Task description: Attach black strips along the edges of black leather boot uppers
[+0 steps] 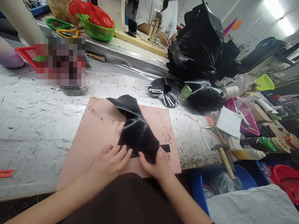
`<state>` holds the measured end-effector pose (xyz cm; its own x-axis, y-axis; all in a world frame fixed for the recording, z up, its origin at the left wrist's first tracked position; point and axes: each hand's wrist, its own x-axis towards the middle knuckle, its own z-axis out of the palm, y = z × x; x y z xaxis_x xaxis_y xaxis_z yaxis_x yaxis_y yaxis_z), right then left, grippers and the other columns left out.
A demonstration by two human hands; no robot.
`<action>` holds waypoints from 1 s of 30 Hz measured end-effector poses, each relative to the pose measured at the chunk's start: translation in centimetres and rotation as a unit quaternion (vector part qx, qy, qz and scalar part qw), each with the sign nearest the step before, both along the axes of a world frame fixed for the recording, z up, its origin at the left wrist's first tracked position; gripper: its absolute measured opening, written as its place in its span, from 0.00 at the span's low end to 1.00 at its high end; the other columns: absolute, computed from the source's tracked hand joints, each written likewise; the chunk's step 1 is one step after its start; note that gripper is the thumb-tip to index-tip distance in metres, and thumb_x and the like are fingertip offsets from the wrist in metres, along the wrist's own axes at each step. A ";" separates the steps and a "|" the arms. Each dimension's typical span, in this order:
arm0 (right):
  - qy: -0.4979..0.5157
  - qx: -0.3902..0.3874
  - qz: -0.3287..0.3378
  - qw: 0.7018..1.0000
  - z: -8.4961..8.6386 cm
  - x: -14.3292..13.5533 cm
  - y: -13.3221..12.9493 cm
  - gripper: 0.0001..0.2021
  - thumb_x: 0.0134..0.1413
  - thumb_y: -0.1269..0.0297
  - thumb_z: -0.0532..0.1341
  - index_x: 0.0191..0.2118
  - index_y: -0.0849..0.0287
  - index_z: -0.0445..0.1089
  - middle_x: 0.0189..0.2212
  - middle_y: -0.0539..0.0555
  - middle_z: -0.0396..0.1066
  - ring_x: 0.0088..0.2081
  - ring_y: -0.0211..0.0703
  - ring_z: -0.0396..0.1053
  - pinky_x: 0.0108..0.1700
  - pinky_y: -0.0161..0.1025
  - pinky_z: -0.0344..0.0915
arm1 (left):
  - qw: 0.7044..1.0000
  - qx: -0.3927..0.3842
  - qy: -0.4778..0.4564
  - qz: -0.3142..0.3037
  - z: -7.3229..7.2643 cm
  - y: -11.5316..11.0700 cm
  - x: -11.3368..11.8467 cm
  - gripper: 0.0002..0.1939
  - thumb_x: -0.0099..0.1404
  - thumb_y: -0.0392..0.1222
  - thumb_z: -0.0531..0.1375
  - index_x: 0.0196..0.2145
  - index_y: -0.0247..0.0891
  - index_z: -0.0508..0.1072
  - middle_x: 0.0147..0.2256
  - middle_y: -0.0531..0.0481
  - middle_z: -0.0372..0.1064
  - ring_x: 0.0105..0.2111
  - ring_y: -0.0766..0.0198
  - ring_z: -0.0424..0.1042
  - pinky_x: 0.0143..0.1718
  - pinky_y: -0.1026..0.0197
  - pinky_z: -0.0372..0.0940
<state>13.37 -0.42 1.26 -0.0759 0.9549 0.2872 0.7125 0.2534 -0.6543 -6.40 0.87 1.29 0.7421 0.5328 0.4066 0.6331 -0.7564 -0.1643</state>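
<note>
Black piece (136,127): spread on the pink board (93,130), on the table (46,124) directly in front of the person; seam across the narrow middle, lower edge under both hands.
Black piece, feel: probably light and limp, leather-like, bending easily; smooth enough to slip, judging by the sheen; more likely to crease than break.
Black piece, hold: best taken by the lower edge and right corner, with flat fingertips to keep from puckering.
Left hand (114,157): fingers slightly bent and close together, tips at the lower left edge; cannot tell whether pinching, thumb hidden.
Right hand (157,161): grip closed around the lower right corner, thumb on one side, fingers on the other; cannot tell how tightly.
Strip (166,148): jutting past the right edge; cannot tell whether joined.
Red tag (6,173): flat at far left, too small to read.
Notebook (230,121): open at right, without legible writing.
</note>
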 end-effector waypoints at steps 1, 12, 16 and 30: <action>-0.019 0.002 0.003 1.000 0.3 0.3 0.1 0.12 0.46 0.65 0.60 0.40 0.60 0.70 0.34 0.58 0.72 0.39 0.51 0.70 0.42 0.47 0.70 | 1.000 -0.005 -0.006 0.001 0.0 0.0 0.2 0.20 0.69 0.40 0.44 0.41 0.35 0.74 0.39 0.46 0.73 0.36 0.57 0.69 0.38 0.55 0.58; 0.006 -0.229 -0.004 0.973 2.8 1.4 1.6 0.16 0.47 0.62 0.61 0.43 0.62 0.68 0.37 0.59 0.71 0.41 0.52 0.69 0.44 0.46 0.68 | 0.999 0.024 0.019 -0.024 -0.4 0.0 0.4 0.19 0.67 0.30 0.44 0.41 0.32 0.74 0.41 0.45 0.74 0.40 0.59 0.71 0.40 0.59 0.62; 0.004 -0.238 -0.004 0.971 2.6 1.3 1.6 0.17 0.45 0.64 0.62 0.44 0.62 0.69 0.36 0.59 0.71 0.40 0.51 0.70 0.42 0.44 0.68 | 1.000 -0.005 0.013 -0.011 -0.4 0.0 0.4 0.21 0.65 0.27 0.44 0.43 0.35 0.74 0.41 0.46 0.74 0.40 0.59 0.72 0.40 0.59 0.62; -0.003 -0.224 0.015 0.974 2.8 1.4 2.5 0.14 0.47 0.66 0.60 0.42 0.62 0.68 0.37 0.59 0.71 0.39 0.50 0.69 0.41 0.44 0.67 | 1.000 0.008 0.002 -0.028 0.8 1.0 1.0 0.20 0.63 0.26 0.46 0.41 0.39 0.75 0.38 0.52 0.75 0.33 0.61 0.69 0.33 0.59 0.58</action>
<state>14.76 2.13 4.11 -0.1052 0.9817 -0.1590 0.7131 -0.0370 -0.7001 -5.36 1.91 2.13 0.7717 0.4841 0.4124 0.5899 -0.7872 -0.1797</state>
